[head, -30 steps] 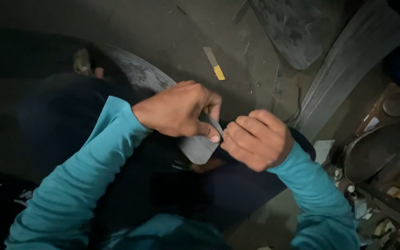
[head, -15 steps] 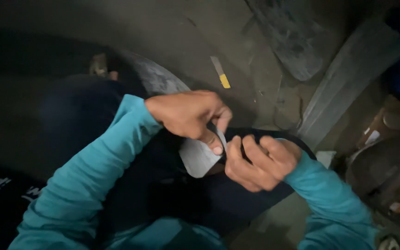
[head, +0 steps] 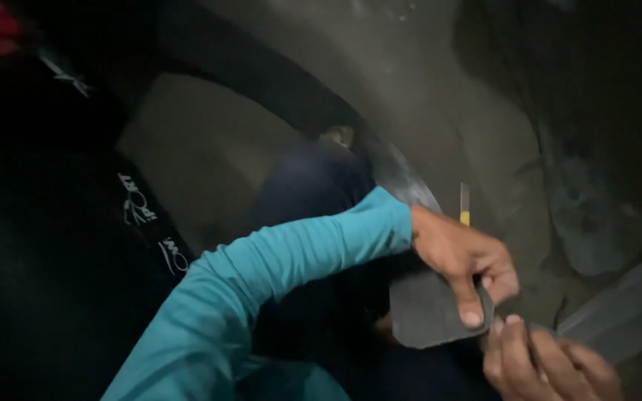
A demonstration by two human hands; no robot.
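While our view has swung left since a moment ago, we still pinch the flat dark-grey rubber patch (head: 429,312) under our left hand (head: 461,261) thumb, our right hand (head: 540,364) fingers curled at its edge over our lap.

Left arm: teal long sleeve (head: 276,275), smooth knit, cuff ending at the wrist toward 3 o'clock. Left hand (head: 462,256) bare, no glove or ring. Right hand (head: 544,364) bare at 5 o'clock. Dark navy trousers (head: 321,193) below.
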